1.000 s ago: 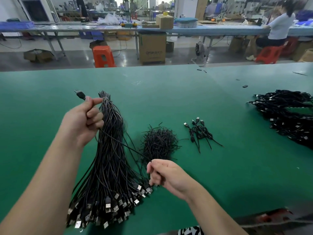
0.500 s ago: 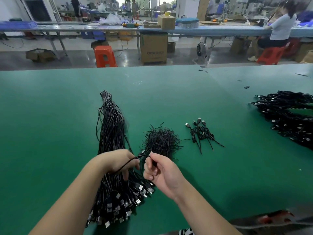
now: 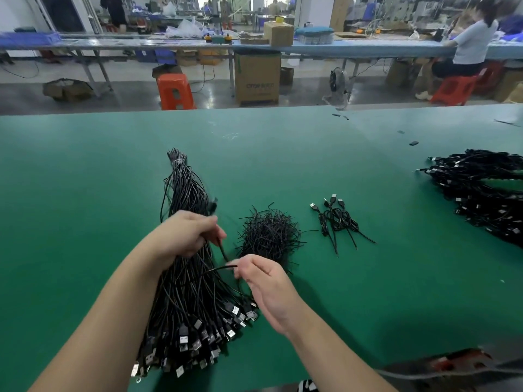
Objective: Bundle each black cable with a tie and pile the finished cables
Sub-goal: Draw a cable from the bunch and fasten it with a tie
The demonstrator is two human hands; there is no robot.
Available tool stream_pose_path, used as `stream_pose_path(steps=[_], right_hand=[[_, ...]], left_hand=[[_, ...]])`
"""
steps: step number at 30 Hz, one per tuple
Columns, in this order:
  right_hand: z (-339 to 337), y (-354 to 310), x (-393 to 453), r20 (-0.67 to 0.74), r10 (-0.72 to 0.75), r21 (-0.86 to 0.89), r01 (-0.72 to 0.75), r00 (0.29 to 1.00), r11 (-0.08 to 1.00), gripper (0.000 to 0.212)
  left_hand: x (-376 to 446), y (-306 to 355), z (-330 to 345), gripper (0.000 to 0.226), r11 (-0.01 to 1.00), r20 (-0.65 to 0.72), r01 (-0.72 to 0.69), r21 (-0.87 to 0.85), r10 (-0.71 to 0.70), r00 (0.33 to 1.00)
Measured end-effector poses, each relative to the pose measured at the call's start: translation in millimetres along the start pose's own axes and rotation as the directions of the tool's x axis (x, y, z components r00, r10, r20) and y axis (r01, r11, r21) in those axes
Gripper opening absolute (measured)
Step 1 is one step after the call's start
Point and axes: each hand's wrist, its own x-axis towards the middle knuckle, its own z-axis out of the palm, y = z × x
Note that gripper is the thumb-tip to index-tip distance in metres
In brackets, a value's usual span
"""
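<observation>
Matt green table mat [image 3: 368, 292], glossy black plastic-sheathed cables [image 3: 184, 292], shiny metal plugs [image 3: 184, 339]

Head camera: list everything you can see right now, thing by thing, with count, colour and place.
unbundled cables: one big sheaf, black, table centre-left, under the hands
ties: one heap, black, right of the sheaf
bundled cables: a few, black, right of the ties
finished pile: one, black, far right
table: one, green
stools: at least two, orange-red, on the floor beyond the table
cardboard box: one, brown, under far bench
left hand: grips one cable
right hand: pinches the same cable
</observation>
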Motion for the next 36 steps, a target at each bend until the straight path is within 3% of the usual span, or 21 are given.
stream_pose_path(steps=[3,6,8,11,15,16,18,21,26,29,36], right_hand=[[8.0,1.4,12.4,-0.043,0.008,-0.203,-0.017,0.999,0.979,0.016],[17.9,7.8,22.3,-0.036,0.046,-0.369,-0.056,0.998,0.928,0.047],[20.0,12.9,24.9,-0.014,0.102,-0.404,-0.099,0.995,0.909,0.057],[18.6,18.5,25.5,-0.002,0.14,-0.552,-0.117,0.99,0.825,0.062],[22.9,11.7,26.0,-0.019,-0.015,-0.764,-0.005,1.0,0.645,0.066],[25.5,5.6,26.6,-0.02,-0.034,-0.743,0.008,0.999,0.669,0.067],[31.9,-11.7,30.8,-0.03,-0.014,-0.574,-0.006,0.999,0.819,0.066],[40.1,-38.3,39.2,0.004,0.006,-0.267,-0.005,1.0,0.964,0.047],[46.8,-61.5,45.6,0.01,0.0,-0.134,0.002,1.0,0.991,0.022],[47.0,-65.8,40.5,0.033,0.048,-0.016,-0.048,0.998,0.999,0.028],[42.1,-61.6,31.7,0.077,0.05,-0.034,-0.048,0.996,0.998,0.032]], left_hand=[[15.4,11.6,-5.0,0.041,0.974,-0.269,0.016,0.226,0.047,0.962],[29.6,9.9,-7.9,0.037,0.855,-0.37,0.149,0.497,0.053,0.927],[33.5,7.1,-10.8,0.041,0.792,-0.448,0.202,0.576,0.099,0.889],[30.7,9.3,-13.6,0.042,0.84,-0.527,0.153,0.52,0.175,0.832],[14.8,22.1,-10.9,0.032,0.942,-0.502,-0.004,0.336,0.183,0.845],[8.3,25.6,-8.9,0.031,0.961,-0.476,-0.074,0.265,0.197,0.857],[-6.4,31.8,-2.0,0.028,0.975,-0.36,-0.207,0.082,0.223,0.906],[-23.9,37.2,11.1,0.025,0.945,-0.212,-0.305,-0.12,0.275,0.938],[-34.5,38.0,19.0,0.035,0.902,-0.157,-0.344,-0.26,0.312,0.937],[-33.3,34.4,16.4,0.037,0.874,-0.112,-0.348,-0.34,0.33,0.937],[-29.8,24.2,14.6,0.051,0.883,0.141,-0.229,-0.41,0.309,0.94]])
